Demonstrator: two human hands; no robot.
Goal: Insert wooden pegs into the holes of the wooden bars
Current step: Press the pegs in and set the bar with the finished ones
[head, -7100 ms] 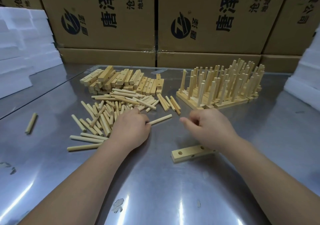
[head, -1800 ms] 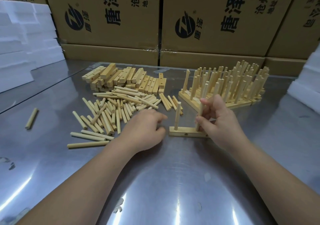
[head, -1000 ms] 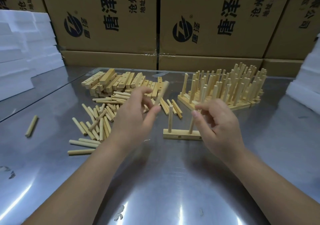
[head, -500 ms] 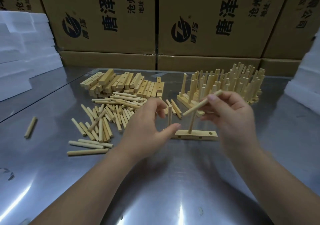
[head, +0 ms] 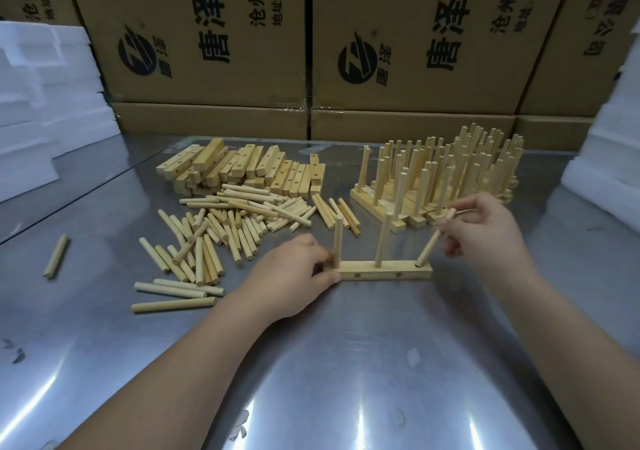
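Presently, a tilted peg (head: 432, 240) is pinched by the right hand (head: 485, 238); jamming is risked if pressed askew (bar (head: 384, 271) gripped by left hand (head: 294, 276)).

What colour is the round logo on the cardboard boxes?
The logo is dark blue-black on a plain brown box, clearest in the head view.

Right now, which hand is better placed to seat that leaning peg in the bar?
The right hand: it pinches the tilted peg, whose tip sits at the right-end hole of the bar. The left hand holds its other end.
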